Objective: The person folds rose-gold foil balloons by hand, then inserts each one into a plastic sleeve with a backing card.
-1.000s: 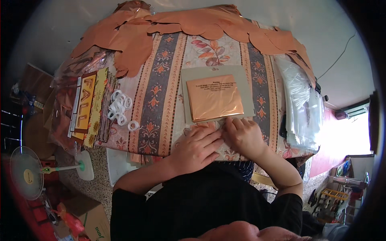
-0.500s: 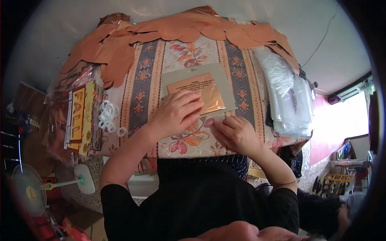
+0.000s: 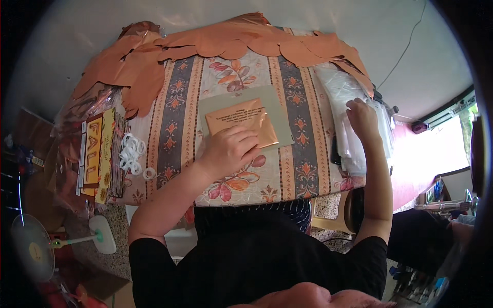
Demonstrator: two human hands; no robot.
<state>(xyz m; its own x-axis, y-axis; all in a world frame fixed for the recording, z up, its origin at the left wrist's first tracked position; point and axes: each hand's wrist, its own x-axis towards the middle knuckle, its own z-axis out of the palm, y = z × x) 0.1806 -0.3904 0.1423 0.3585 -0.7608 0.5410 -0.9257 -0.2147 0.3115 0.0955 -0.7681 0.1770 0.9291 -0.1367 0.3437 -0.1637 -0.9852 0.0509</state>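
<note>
My left hand (image 3: 231, 149) lies flat, fingers slightly bent, on the lower edge of an orange packet (image 3: 262, 126) in a clear plastic sleeve with dark print. Under the packet is a grey-green board (image 3: 280, 102) on the patterned tablecloth. Off to the right, my right hand (image 3: 363, 119) is over a stack of clear plastic bags (image 3: 346, 138). Its fingers are curled together, and whatever they grip, if anything, is too small to make out.
White rings (image 3: 132, 151) are heaped left of my left forearm, beside a stack of printed fall-themed cards (image 3: 100, 154). Orange-brown cut sheets (image 3: 221, 41) drape along the far edge. A fan (image 3: 36, 249) stands at the lower left. Another person's dark-clothed limb (image 3: 421, 238) shows at the lower right.
My right hand has moved from beside the packet's lower right, up and right to the bag stack. My left hand stays on the packet. The whole view has shifted slightly.
</note>
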